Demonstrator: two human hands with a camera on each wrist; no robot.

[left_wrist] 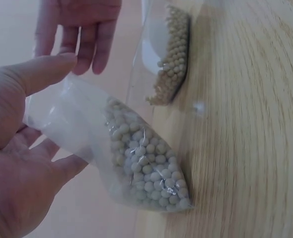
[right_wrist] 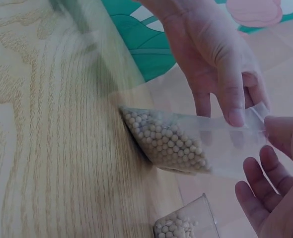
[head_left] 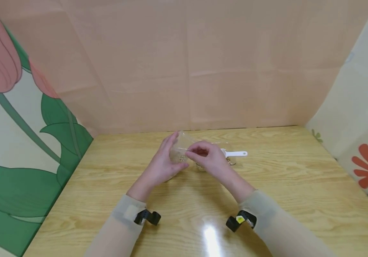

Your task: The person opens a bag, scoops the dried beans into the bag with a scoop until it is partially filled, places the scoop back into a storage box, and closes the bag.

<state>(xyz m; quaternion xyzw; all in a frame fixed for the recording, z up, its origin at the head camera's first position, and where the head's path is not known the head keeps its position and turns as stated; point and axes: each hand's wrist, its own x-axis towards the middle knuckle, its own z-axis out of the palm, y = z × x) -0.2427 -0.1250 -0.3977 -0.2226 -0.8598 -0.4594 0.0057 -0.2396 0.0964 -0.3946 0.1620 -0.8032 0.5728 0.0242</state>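
A clear plastic bag (left_wrist: 146,163), its lower part filled with small pale round beads, stands tilted on the table. My left hand (head_left: 162,162) holds its upper part, thumb on one side and fingers on the other. At the bag's top edge, my right hand (head_left: 212,159) pinches the film between thumb and index finger, with its other fingers loosely bent. The beads (right_wrist: 169,144) slope toward one lower corner in the right wrist view. Above them, the film is slack and cloudy.
Just right of the bag, a clear container (right_wrist: 206,210) holds more of the pale beads. A white scoop (head_left: 236,154) lies in it, its handle sticking out to the right. The wood-grain table (head_left: 106,207) meets a pinkish backdrop (head_left: 187,71) behind.
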